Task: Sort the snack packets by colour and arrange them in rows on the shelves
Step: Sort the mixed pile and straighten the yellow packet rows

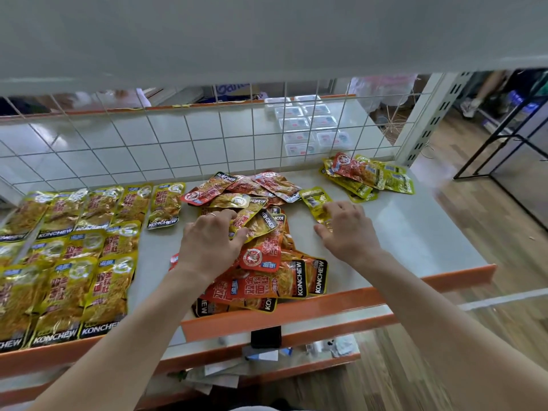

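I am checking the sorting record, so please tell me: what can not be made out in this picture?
Head view only:
- Yellow rows: cut off by the left edge.
- Pile: partly covered by the left hand.
- Green packet: lower part under the right hand.
- White boxes: labels too small.
- Whether either hand grips: unclear.

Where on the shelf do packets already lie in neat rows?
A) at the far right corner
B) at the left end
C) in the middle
B: the gold packets lie side by side in rows at the left end of the shelf, while the middle pile and the far-right heap are jumbled.
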